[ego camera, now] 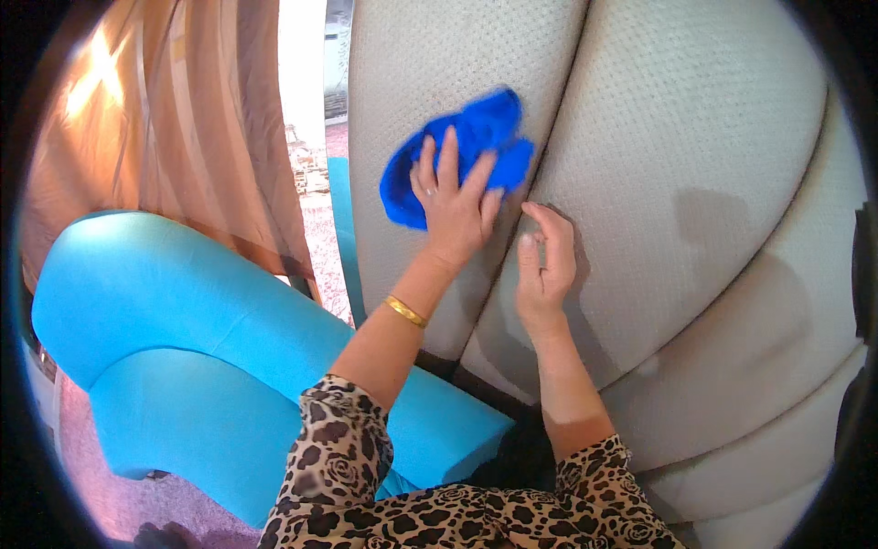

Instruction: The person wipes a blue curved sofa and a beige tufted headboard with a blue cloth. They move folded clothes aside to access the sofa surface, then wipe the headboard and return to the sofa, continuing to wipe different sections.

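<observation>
My left hand [456, 206] lies spread over a bright blue cloth [504, 117], pressing it against a padded upholstered panel [473, 41]. The crumpled cloth sits on the panel's leftmost channel, left of a dark seam, and its edges look slightly blurred. My right hand [549, 264] is just right of that seam and holds nothing. Its fingers are bent, with a gap between thumb and forefinger. Whether it touches the beige fabric I cannot tell.
A seat in a turquoise fabric cover [178, 295] stands below and to the left, under my left arm. Brown-orange curtains [199, 123] hang behind it, beside a bright gap. Pinkish carpet [185, 504] shows at lower left. More padded channels [727, 350] fan out to the right.
</observation>
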The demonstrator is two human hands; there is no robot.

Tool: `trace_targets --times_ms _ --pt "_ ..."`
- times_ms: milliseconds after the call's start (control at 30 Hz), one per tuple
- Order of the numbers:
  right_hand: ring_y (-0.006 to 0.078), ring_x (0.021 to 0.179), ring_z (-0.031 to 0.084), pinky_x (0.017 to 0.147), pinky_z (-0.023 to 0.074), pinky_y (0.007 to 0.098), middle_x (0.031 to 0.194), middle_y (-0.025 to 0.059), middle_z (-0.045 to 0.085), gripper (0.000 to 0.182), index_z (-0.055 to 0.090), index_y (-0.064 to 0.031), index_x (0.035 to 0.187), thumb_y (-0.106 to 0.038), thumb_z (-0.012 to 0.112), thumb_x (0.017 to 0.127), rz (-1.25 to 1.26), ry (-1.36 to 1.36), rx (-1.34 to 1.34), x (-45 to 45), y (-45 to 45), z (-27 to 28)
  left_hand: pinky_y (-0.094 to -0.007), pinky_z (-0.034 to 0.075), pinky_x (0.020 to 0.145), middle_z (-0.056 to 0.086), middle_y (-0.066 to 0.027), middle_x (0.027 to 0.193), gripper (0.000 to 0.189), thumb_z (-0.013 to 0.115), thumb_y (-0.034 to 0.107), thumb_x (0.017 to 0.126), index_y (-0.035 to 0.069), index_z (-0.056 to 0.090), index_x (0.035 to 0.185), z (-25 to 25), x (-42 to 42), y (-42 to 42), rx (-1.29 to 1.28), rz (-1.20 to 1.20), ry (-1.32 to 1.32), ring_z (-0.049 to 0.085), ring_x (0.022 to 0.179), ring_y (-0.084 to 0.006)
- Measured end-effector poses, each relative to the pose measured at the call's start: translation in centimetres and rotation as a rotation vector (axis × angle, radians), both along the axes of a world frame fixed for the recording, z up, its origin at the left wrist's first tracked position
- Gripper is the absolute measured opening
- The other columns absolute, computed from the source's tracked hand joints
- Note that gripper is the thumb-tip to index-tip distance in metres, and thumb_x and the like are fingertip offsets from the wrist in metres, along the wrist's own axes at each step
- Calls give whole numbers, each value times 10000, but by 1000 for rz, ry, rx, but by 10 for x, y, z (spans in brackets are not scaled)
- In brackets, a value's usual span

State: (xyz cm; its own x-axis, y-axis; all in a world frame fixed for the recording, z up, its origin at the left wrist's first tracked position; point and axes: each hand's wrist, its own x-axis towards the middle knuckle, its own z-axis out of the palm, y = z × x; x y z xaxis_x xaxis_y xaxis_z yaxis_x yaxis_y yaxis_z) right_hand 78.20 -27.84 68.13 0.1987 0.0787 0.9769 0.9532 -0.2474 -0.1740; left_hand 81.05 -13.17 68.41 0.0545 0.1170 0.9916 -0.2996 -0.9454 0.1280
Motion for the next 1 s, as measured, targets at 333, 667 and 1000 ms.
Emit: trace_targets --times_ms 333,667,1000 --pt "312 779 646 711 528 394 874 145 688 148 643 5 998 -4 589 860 173 -173 -81 -13 -15 5 -673 263 1009 395 -136 1493 427 756 261 686 240 624 1092 -182 -53 -4 268 -122 264 324 1346 -452" --pt "317 913 647 798 535 394 1003 142 683 171 659 -17 1030 -47 606 871 77 -225 -199 -23 -14 -9 -521 215 1143 341 -247 1516 635 501 173 861 -13 334 1445 7 -22 24 25 -21 -109 304 1388 -483" --pt "281 1116 586 962 413 442 1152 97 657 256 678 -72 1110 -213 604 910 -3 -392 -373 -10 17 -3 -700 222 1046 346 -252 1496 518 566 360 895 11 536 1276 -169 -46 7 -47 -73 212 262 1386 -514"
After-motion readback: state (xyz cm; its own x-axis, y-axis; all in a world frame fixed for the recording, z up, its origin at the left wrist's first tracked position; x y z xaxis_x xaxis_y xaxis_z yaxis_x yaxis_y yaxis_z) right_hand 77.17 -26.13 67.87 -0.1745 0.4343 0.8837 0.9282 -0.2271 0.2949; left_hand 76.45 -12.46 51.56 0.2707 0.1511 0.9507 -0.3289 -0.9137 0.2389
